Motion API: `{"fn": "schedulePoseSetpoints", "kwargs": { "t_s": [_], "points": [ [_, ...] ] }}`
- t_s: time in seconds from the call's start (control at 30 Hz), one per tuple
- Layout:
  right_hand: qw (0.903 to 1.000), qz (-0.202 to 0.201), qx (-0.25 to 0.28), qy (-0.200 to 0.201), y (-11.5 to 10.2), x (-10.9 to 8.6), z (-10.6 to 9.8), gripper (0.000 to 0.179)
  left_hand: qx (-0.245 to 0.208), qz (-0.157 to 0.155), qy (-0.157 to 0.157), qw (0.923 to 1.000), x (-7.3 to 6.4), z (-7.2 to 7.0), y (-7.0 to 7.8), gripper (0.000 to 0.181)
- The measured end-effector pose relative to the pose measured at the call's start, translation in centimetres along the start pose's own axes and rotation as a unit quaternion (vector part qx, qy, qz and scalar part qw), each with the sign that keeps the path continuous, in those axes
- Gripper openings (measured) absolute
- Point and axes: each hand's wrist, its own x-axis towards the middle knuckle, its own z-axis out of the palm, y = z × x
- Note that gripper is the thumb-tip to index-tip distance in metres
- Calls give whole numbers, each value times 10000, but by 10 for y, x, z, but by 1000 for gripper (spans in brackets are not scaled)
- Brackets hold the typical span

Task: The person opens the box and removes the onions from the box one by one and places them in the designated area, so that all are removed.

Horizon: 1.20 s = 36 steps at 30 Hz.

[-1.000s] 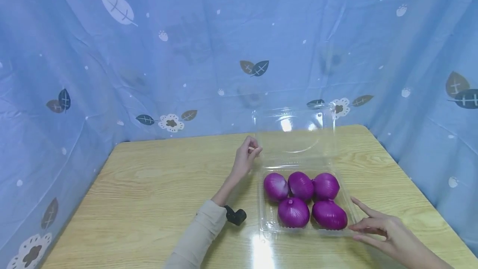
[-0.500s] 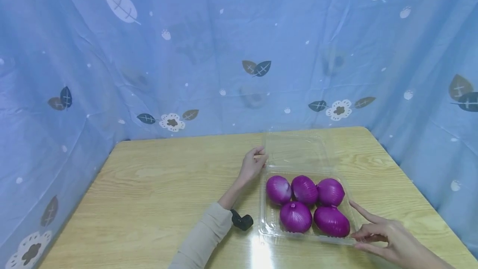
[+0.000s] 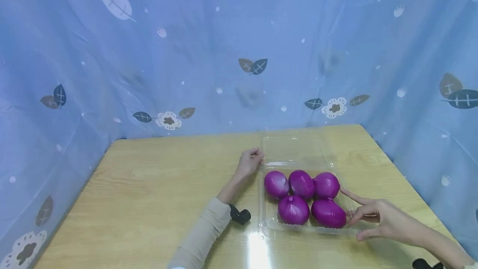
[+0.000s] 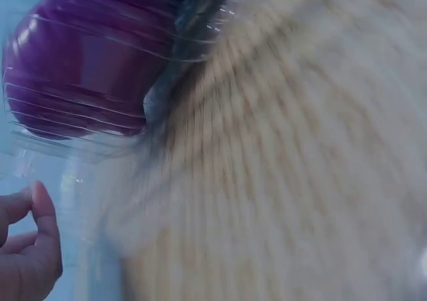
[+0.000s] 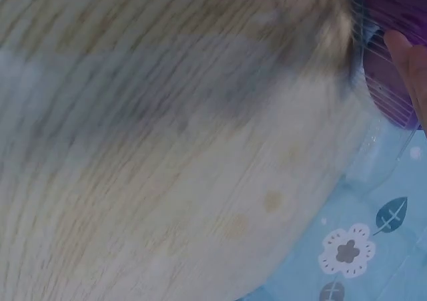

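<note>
Several purple onions (image 3: 293, 210) sit in two rows in a clear plastic clamshell container (image 3: 262, 218). Its hinged lid (image 3: 293, 151) is folded back and lies low over the table behind the base. My left hand (image 3: 249, 163) pinches the lid's left edge near the hinge; in the left wrist view, thumb and finger of that hand (image 4: 30, 247) meet beside the clear plastic. At the base's right side is my right hand (image 3: 381, 221), forefinger extended along the wall and thumb apart from it. One fingertip (image 5: 398, 44) overlaps the container wall in the right wrist view.
A wooden table (image 3: 157, 186) carries the container on its right half. Blue leaf-print curtain (image 3: 209, 53) encloses the back and both sides. A black wrist camera mount (image 3: 240, 216) sits by the left forearm, another (image 3: 425, 264) by the right.
The lid has swung down backward from a raised tilt to lying nearly flat, my left hand moving with it. My right thumb has come away from the container's front right corner.
</note>
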Motion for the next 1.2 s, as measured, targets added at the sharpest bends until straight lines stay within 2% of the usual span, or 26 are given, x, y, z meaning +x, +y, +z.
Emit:
{"fn": "schedulePoseSetpoints", "kwargs": {
  "t_s": [0.07, 0.2, 0.33, 0.47, 0.53, 0.6, 0.67, 0.77, 0.87, 0.93, 1.0, 1.1, 1.2],
  "points": [
    [9999, 163, -44, 2, -3, 3, -3, 25, 172, 28, 34, 9998, 7, 0, -5, 21],
    [9993, 368, -70, 0, -6, 1, -3, 22, 379, -32, -196, 9991, 7, -3, -5, 33],
    [9993, 298, -239, -18, -4, 8, -9, 22, 644, 119, -339, 9973, 8, -19, 2, 41],
    [9992, 245, -309, 1, -3, 13, -13, 21, 663, 586, -374, 9954, 4, -37, 11, 38],
    [9994, 214, -282, 19, -3, 16, -15, 20, 588, 861, -646, 9925, 3, -47, 16, 37],
    [9995, 169, -251, 33, -3, 20, -17, 20, 486, 1077, -1203, 9857, 2, -55, 21, 35],
    [9995, 181, -239, 55, -4, 21, -18, 20, 382, 1173, -1939, 9732, 0, -59, 26, 37],
    [9997, 194, -154, 64, -5, 18, -17, 20, 274, 1213, -3016, 9453, 0, -56, 30, 45],
    [9998, 172, 64, 18, -4, 10, -13, 21, 195, 1147, -3728, 9206, 1, -41, 30, 51],
    [9997, 111, 236, -38, -2, 4, -9, 21, 223, 1089, -4000, 9098, 3, -30, 28, 53],
    [9990, 50, 435, -93, 1, 1, -5, 22, 317, 1014, -4115, 9052, 4, -21, 25, 54],
    [9974, -43, 703, -177, 4, -2, -1, 24, 721, 1019, -4119, 9027, 3, -12, 22, 55],
    [9963, -126, 821, -242, 5, -1, 0, 25, 1426, 1252, -4017, 8959, 0, -10, 23, 59]
  ]
}}
